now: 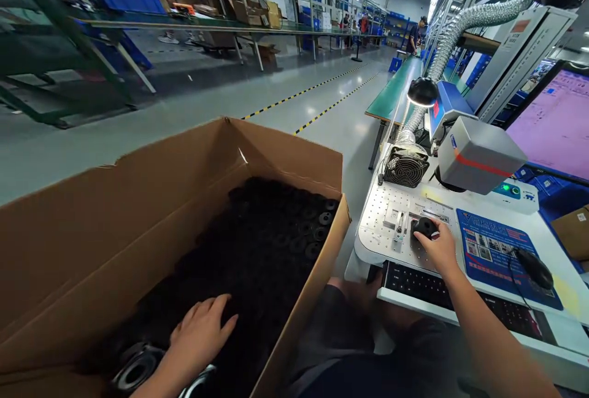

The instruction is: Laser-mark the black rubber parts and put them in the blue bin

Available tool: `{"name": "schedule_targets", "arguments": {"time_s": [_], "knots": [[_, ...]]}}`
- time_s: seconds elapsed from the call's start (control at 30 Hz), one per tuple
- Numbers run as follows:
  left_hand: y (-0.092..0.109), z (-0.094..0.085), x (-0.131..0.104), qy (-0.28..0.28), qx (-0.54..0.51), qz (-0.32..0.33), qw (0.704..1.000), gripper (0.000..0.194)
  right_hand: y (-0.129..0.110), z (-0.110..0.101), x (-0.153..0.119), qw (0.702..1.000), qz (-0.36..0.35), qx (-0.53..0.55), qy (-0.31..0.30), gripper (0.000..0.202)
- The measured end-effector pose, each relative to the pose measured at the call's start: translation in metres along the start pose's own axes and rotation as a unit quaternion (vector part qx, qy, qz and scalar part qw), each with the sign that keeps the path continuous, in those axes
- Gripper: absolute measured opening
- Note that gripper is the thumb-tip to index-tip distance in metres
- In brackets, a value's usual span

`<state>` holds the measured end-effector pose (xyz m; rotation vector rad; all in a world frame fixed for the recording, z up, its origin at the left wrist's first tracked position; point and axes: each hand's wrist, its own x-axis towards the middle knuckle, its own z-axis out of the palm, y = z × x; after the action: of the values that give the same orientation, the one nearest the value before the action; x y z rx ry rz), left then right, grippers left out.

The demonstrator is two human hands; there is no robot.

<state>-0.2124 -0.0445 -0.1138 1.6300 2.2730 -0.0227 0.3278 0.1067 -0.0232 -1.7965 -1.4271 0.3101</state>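
Black part was pinched in the right hand, to the right of the carton

The black part [425, 227] was at the plate, across from the right-hand wall of the carton [92, 220], in the grip of the right hand [442, 247].

Largest in view, the carton stood topless, with a heap of dark pieces [257, 251] inside, some showing ring-shaped faces. Right of the carton was the white bench [550, 248]. A monitor [552, 119] with a pinkish screen stood far to the carton's right. Nearer the carton than that screen were a ribbed silver duct [445, 36] and a grey machine head [478, 156] with a red stripe. The perforated metal plate [375, 229] lay on the bench side nearest the carton; a blue mat [478, 223] lay farther from the carton, and a black keyboard [414, 281] sat low to the carton's right.

The left hand [200, 332] was inside the carton above the heap, palm down, fingers loosely bent and thumb spread away; whether its underside touched a piece could not be told. The right hand, outside the carton, had thumb and fingers closed about the black part. A black mouse [534, 267] rested farther right of the carton.
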Motion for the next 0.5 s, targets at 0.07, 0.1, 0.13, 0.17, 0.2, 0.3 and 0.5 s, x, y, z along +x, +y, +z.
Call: {"name": "schedule_targets", "arguments": {"time_s": [0.07,0.1,0.13,0.17,0.2,0.3,0.5], "knots": [[0.0,0.01,0.0,0.019,0.002,-0.001,1.0,0.07,0.005,0.011,0.007,1.0,0.004,0.001,0.003,0.067],[0.001,0.013,0.0,0.028,-0.002,-0.007,1.0,0.07,0.007,0.015,0.01,1.0,0.007,0.003,0.006,0.067],[0.002,0.015,0.001,0.033,-0.008,-0.018,0.999,0.071,0.008,0.018,0.012,1.0,0.01,0.004,0.01,0.067],[0.003,0.016,0.002,0.035,-0.016,-0.029,0.999,0.072,0.008,0.02,0.014,1.0,0.011,0.004,0.014,0.067],[0.004,0.015,0.003,0.033,-0.022,-0.039,0.998,0.073,0.008,0.022,0.015,1.0,0.011,0.005,0.016,0.068],[0.005,0.009,0.006,0.013,-0.029,-0.057,0.998,0.073,0.006,0.025,0.017,1.0,0.001,0.003,0.018,0.069],[0.001,0.003,0.012,0.005,-0.086,-0.083,0.993,0.068,0.009,0.032,0.021,0.999,-0.035,-0.018,0.024,0.075]]}}
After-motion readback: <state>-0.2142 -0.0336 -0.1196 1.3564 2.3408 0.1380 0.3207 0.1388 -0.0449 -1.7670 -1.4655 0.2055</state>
